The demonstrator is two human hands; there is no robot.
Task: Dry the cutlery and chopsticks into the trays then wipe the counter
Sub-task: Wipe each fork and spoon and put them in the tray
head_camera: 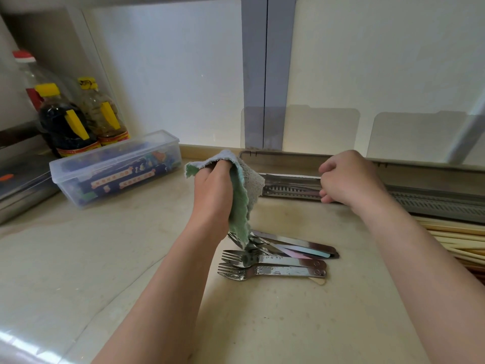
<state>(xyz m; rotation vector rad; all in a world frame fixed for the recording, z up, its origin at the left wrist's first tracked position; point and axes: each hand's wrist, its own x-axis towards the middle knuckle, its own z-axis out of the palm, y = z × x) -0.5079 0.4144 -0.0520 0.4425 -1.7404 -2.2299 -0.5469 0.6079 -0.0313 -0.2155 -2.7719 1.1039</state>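
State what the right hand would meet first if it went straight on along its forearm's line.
Probably the tray, just under and ahead of the right hand, or the cutlery lying in it; depth is unclear.

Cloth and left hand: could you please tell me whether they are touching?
Touching: the head view shows the left hand gripping the cloth, which drapes over its fingers.

You have open beige stone tabletop (78, 258) across the left and front. A heap of steel forks (275, 266) blocks the centre under a hanging green-and-grey terry cloth (244, 185); pale wooden chopsticks (459, 240) crowd the right edge, a clear plastic lidded box (115, 166) the back left.
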